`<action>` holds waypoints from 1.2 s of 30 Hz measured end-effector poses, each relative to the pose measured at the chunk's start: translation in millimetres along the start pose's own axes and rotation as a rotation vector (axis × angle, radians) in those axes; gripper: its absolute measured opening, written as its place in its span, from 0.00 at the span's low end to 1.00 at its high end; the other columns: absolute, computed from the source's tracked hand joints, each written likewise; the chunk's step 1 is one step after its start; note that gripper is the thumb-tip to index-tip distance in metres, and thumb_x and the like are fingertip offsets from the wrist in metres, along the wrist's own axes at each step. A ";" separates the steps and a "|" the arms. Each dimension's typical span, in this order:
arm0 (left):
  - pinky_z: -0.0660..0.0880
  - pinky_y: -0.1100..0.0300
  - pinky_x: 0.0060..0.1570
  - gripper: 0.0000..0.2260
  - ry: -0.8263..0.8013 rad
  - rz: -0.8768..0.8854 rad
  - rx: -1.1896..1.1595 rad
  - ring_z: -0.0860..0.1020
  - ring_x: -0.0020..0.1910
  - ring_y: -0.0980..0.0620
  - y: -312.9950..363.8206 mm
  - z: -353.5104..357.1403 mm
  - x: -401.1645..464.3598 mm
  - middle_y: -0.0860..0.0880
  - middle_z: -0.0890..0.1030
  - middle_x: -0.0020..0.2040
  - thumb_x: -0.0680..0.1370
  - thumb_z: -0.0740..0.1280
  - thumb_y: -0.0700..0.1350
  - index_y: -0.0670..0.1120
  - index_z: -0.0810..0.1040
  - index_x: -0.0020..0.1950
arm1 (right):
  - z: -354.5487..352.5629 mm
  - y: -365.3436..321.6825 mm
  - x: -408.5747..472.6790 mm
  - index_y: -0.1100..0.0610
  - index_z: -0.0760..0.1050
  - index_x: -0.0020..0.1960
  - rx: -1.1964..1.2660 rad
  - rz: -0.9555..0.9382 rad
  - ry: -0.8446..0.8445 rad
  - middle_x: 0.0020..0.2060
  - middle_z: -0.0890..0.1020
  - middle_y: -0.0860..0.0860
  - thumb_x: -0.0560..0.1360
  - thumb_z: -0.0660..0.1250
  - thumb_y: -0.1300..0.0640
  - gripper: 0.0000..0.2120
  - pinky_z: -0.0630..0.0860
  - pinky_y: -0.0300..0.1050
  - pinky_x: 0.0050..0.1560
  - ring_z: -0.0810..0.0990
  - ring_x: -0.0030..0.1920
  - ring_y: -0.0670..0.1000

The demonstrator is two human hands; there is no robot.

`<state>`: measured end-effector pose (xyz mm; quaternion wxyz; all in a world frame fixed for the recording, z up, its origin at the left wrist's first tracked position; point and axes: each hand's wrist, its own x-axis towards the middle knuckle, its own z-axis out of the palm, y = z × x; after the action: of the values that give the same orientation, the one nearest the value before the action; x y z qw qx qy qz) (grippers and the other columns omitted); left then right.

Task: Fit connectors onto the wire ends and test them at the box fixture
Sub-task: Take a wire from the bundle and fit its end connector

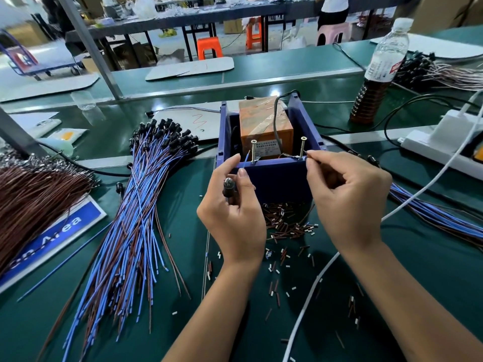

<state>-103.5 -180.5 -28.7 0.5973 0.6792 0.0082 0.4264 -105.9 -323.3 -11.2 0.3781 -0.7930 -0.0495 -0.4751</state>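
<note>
Head-worn wide-angle view, facing forward and down, close over green workbench

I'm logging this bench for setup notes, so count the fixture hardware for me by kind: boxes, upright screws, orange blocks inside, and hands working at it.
Blue box fixture: 1
Upright screws on its front wall: 2
Orange block inside: 1
Hands at the fixture, left hand and right hand: 2
Total: 6
</note>
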 end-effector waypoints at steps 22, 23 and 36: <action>0.77 0.58 0.32 0.08 -0.037 -0.002 -0.073 0.81 0.32 0.54 4.8 -2.5 0.4 0.59 0.82 0.34 0.82 0.68 0.38 0.49 0.84 0.53 | 0.4 1.0 1.2 0.60 0.87 0.51 0.031 0.037 -0.052 0.36 0.83 0.45 0.79 0.71 0.61 0.06 0.76 0.35 0.37 0.79 0.32 0.43; 0.76 0.59 0.33 0.08 -0.039 0.009 -0.116 0.81 0.33 0.54 6.9 -3.4 0.4 0.58 0.82 0.35 0.82 0.68 0.37 0.47 0.83 0.54 | -2.2 0.9 1.5 0.59 0.87 0.50 0.062 0.072 -0.044 0.35 0.84 0.45 0.79 0.71 0.61 0.06 0.77 0.39 0.37 0.80 0.33 0.44; 0.55 0.67 0.17 0.15 -0.813 -0.998 -0.656 0.57 0.17 0.59 131.8 112.6 -32.7 0.42 0.83 0.38 0.87 0.56 0.44 0.41 0.79 0.48 | -138.3 50.2 57.7 0.40 0.79 0.54 0.042 0.640 0.303 0.40 0.83 0.41 0.74 0.66 0.55 0.13 0.81 0.47 0.36 0.80 0.32 0.46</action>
<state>-123.7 -325.8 69.2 0.8497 0.4854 -0.0339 -0.2031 -151.6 -464.5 43.0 0.5269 -0.6810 0.2486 -0.4436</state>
